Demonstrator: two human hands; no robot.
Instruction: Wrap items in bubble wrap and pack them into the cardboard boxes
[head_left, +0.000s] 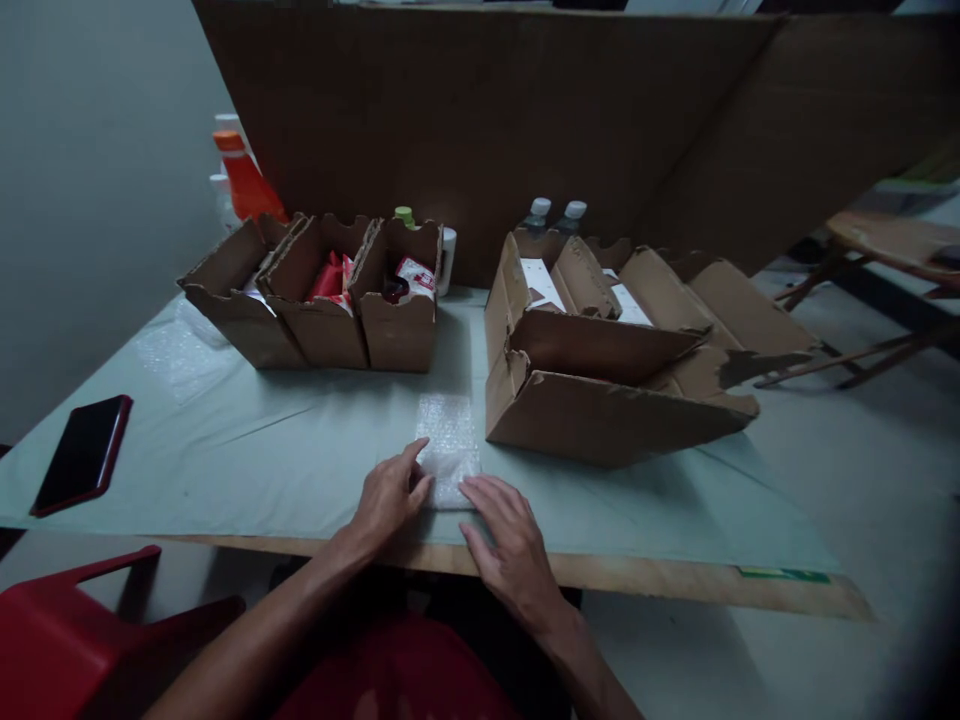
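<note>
A small piece of bubble wrap (448, 440) lies flat on the pale green table cover (300, 450) near the front edge. My left hand (386, 498) rests at its near left corner, fingers curled and thumb touching the wrap. My right hand (508, 545) lies flat beside its near right corner, fingers stretched out and fingertips at the wrap's edge. Neither hand lifts anything.
Three small open cardboard boxes (322, 300) holding red and white items stand at the back left. A larger torn cardboard box (600, 390) sits to the right. A dark phone (84, 452) lies far left. Bottles (244, 180) and a cardboard wall stand behind. A red chair (67, 630) is lower left.
</note>
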